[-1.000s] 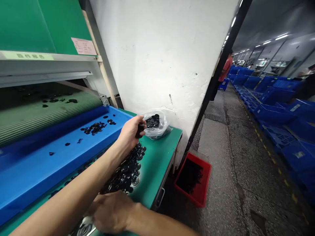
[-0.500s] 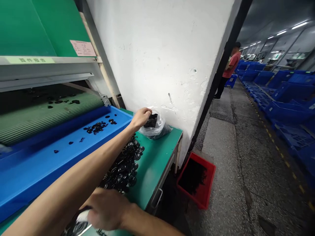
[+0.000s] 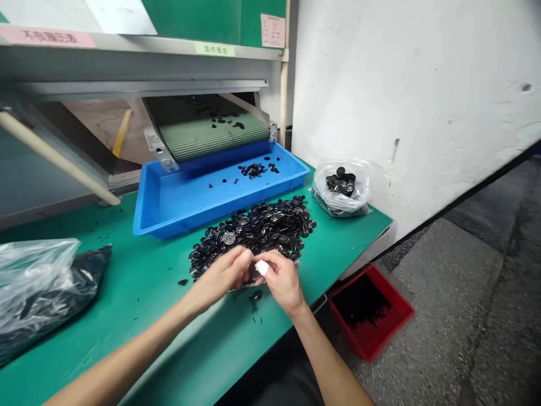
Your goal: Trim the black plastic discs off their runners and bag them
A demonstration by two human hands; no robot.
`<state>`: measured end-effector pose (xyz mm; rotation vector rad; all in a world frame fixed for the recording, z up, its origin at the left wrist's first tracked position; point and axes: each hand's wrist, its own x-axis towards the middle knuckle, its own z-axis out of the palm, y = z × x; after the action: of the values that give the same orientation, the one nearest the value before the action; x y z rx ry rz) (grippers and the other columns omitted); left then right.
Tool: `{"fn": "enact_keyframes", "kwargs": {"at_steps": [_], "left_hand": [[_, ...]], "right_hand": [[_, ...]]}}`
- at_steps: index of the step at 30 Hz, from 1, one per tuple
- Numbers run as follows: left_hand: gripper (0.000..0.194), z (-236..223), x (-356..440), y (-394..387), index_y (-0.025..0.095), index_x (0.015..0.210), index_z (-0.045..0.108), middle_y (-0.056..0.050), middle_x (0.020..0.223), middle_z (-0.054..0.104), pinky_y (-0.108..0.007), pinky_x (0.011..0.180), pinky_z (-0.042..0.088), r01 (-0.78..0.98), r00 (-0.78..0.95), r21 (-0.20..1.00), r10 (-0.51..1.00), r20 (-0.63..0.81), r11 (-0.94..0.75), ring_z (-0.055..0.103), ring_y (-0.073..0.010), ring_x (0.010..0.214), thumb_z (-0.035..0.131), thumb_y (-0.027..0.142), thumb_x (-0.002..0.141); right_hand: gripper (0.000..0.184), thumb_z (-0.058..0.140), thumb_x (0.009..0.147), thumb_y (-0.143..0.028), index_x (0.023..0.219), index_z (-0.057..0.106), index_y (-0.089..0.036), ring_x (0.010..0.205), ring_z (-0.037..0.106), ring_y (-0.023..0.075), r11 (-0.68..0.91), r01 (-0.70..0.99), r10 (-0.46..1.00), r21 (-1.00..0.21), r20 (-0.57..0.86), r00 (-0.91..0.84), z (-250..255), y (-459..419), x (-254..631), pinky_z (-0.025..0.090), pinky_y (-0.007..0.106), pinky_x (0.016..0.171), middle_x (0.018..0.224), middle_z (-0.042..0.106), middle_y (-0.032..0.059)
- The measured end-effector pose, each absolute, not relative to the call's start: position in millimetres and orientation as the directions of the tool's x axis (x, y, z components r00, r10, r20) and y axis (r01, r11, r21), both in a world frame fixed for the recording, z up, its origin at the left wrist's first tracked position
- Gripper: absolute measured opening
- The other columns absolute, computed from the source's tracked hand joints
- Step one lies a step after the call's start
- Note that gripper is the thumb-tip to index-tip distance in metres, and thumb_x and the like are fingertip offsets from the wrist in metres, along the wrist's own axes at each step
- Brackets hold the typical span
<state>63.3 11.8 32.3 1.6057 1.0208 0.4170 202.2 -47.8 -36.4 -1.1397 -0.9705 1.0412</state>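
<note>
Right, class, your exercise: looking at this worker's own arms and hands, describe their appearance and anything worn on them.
The left forearm and right forearm are bare, with no sleeve in view. The left hand and right hand are ungloved. A small white wrap, probably tape, covers part of a finger on the right hand.

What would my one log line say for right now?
Hands: left hand and right hand hold a black button | Beside: pile of black buttons | Behind: blue plastic tray | Under: green workbench
</note>
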Motion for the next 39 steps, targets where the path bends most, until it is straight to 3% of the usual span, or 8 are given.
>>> {"fn": "enact_keyframes", "kwargs": {"at_steps": [6,12,17,22,30,33,36,39], "left_hand": [[0.039,5.0,32.7,-18.8,0.020,0.079,0.053,0.005,0.055,0.051,-0.022,0.050,0.031,0.209,0.508,0.949,0.803,-0.312,0.236,0.040,-0.0110,0.051,0.054,0.058,0.088],[0.041,-10.5,5.6,-41.5,0.020,0.085,0.056,0.002,0.068,0.060,-0.026,0.063,0.043,0.107,0.411,0.901,0.807,-0.424,0.419,0.051,-0.0148,0.065,0.065,0.060,0.080],[0.046,-14.3,-15.2,-50.4,0.022,0.084,0.056,0.000,0.065,0.064,-0.028,0.058,0.042,0.260,0.554,0.912,0.725,-0.409,0.317,0.052,-0.0171,0.058,0.060,0.068,0.079],[0.050,-11.6,-10.9,-47.5,0.022,0.066,0.053,0.003,0.050,0.048,-0.025,0.051,0.032,0.326,0.582,0.934,0.748,-0.320,0.146,0.040,-0.0139,0.051,0.042,0.063,0.092],[0.046,-18.0,19.3,-29.1,0.020,0.068,0.053,0.004,0.053,0.045,-0.023,0.048,0.032,0.256,0.610,0.952,0.736,-0.294,0.167,0.036,-0.0109,0.049,0.050,0.061,0.091],[0.037,-17.6,29.4,-20.8,0.022,0.087,0.059,0.003,0.055,0.055,-0.023,0.048,0.037,0.140,0.586,0.953,0.754,-0.297,0.267,0.044,-0.0123,0.050,0.055,0.059,0.089],[0.040,-16.5,40.0,-19.1,0.024,0.114,0.057,0.001,0.066,0.063,-0.024,0.048,0.041,-0.004,0.527,0.881,0.750,-0.401,0.474,0.051,-0.0137,0.053,0.063,0.053,0.087],[0.039,-16.7,48.8,-21.7,0.023,0.111,0.061,-0.003,0.077,0.066,-0.024,0.049,0.043,-0.075,0.561,0.780,0.673,-0.481,0.621,0.053,-0.0141,0.057,0.066,0.051,0.085]], "right_hand": [[0.030,0.047,0.083,-0.009,0.104,0.065,-0.020,0.064,0.061,0.0092,0.125,0.232,0.962,-0.965,0.176,0.211,-24.9,-70.8,170.5,0.051,0.018,0.054,0.087,0.063,0.0008],[0.020,0.057,0.082,-0.011,0.097,0.067,-0.019,0.072,0.056,0.0141,0.127,0.633,0.959,-0.763,0.257,0.117,-25.8,-93.8,144.9,0.050,0.026,0.068,0.087,0.057,0.0029],[0.034,0.049,0.084,-0.006,0.107,0.068,-0.023,0.081,0.059,0.0134,0.224,0.604,0.966,-0.764,0.257,-0.034,-27.5,-101.0,143.9,0.049,0.022,0.075,0.090,0.058,0.0014],[0.027,0.049,0.086,-0.011,0.109,0.063,-0.017,0.068,0.058,0.0124,0.257,0.547,0.958,-0.797,0.286,-0.032,-30.4,-98.9,152.0,0.049,0.022,0.068,0.075,0.063,-0.0007],[0.023,0.044,0.091,-0.014,0.107,0.060,-0.019,0.074,0.065,0.0125,0.205,0.547,0.967,-0.811,0.254,0.015,-31.1,-82.4,174.4,0.050,0.021,0.068,0.086,0.070,0.0015],[0.032,0.041,0.089,-0.008,0.113,0.059,-0.019,0.088,0.064,0.0151,0.185,0.651,0.971,-0.737,0.241,-0.003,-20.6,-73.7,199.5,0.052,0.025,0.079,0.099,0.066,0.0043],[0.041,0.037,0.087,-0.004,0.118,0.061,-0.014,0.094,0.061,0.0198,0.005,0.809,0.957,-0.588,0.237,0.167,-14.7,-64.7,236.2,0.051,0.032,0.084,0.107,0.060,0.0101],[0.044,0.040,0.086,-0.004,0.124,0.062,-0.013,0.089,0.060,0.0205,-0.114,0.861,0.955,-0.496,0.185,0.233,-17.2,-53.0,267.8,0.050,0.032,0.081,0.102,0.059,0.0095]]}}
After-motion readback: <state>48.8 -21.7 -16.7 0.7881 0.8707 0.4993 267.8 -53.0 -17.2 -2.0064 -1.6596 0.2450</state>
